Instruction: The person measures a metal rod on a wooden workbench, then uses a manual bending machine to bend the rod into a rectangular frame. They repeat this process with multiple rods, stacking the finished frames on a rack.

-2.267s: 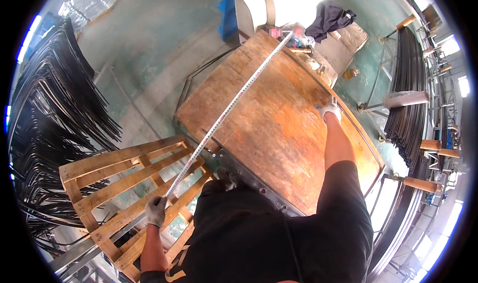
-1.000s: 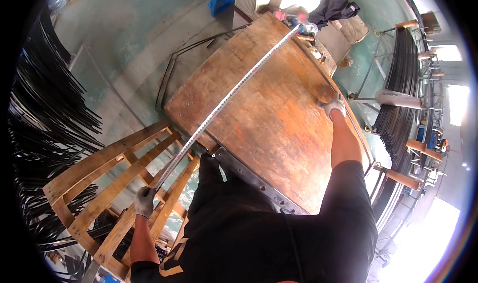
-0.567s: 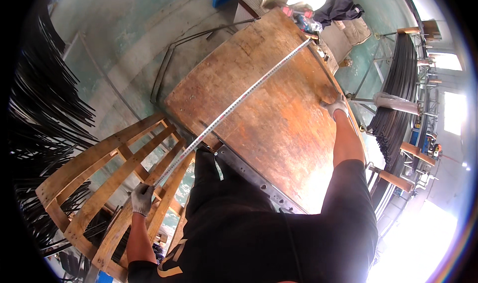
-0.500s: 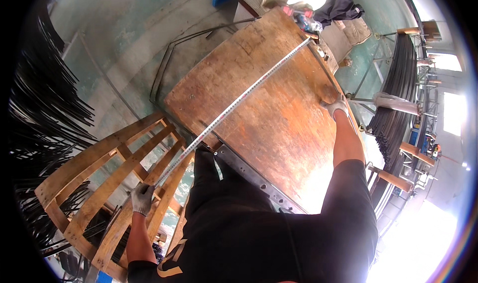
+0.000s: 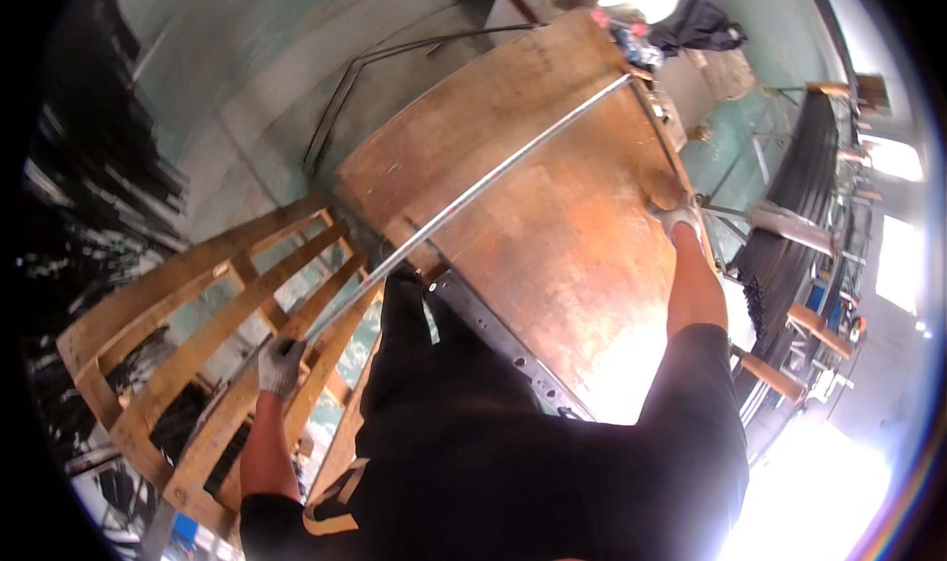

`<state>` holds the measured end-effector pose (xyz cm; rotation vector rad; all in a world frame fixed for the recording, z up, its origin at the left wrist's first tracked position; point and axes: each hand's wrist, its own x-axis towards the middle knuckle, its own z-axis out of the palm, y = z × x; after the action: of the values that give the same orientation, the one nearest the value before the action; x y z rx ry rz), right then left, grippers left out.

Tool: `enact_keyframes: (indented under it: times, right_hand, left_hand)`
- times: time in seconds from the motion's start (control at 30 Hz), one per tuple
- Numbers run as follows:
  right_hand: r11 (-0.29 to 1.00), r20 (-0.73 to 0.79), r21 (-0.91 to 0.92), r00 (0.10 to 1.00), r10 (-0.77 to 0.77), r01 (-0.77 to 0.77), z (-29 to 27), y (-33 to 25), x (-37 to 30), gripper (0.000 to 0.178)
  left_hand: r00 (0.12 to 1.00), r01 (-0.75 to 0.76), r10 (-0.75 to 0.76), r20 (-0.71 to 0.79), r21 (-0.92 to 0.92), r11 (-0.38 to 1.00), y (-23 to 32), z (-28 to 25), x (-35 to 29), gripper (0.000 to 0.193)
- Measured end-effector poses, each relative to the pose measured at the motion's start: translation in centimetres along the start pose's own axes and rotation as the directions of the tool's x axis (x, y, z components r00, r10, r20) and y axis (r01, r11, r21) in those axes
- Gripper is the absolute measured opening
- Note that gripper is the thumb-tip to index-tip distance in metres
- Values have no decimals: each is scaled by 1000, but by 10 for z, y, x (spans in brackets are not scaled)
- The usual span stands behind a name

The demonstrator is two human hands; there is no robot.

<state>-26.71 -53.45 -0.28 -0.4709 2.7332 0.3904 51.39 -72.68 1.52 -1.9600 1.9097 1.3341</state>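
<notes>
A long measuring tape [image 5: 483, 183] runs taut in a slant across the worn wooden tabletop [image 5: 552, 255], from its far right edge down over the pallet. At the lower left, my left hand [image 5: 281, 364], in a light glove with dark fingertips, is closed on the near end of the tape. My right hand [image 5: 681, 224], gloved too, touches the right edge of the tabletop, beside a thin dark bar [image 5: 655, 127] lying along that edge. Its fingers are blurred, so their grip is unclear.
A slatted wooden pallet [image 5: 227, 265] stands left of the tabletop. A dark metal strip with holes [image 5: 493, 334] lies along the near edge. Bundles of black rods [image 5: 804, 186] rest on a rack at right; more dark rods [image 5: 89, 166] fill the left. A bent thin frame [image 5: 345, 87] lies behind.
The view has shifted slightly and is more blurred, with the tabletop a little further right in the picture. My left hand still holds the tape; my right hand stays at the edge.
</notes>
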Motion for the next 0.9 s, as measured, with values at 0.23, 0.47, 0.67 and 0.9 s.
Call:
enact_keyframes:
  times: [0.23,0.47,0.67,0.9]
  right_hand:
    - [1000,5,1,1000,-24,24,-7,-3,-6,112]
    - [999,2,-37,1000,-21,21,-4,-1,0,112]
    - [999,0,-49,1000,-22,22,6,10,12,113]
    - [996,-12,-83,1000,-21,20,1,2,7,113]
  left_hand:
    - [996,80,-80,43,12,997,-6,2,6,32]
    - [988,134,-135,74,18,991,5,4,3,31]
    - [993,70,-78,93,91,993,-13,7,10,31]
    - [992,77,-86,91,104,992,-2,2,9,33]
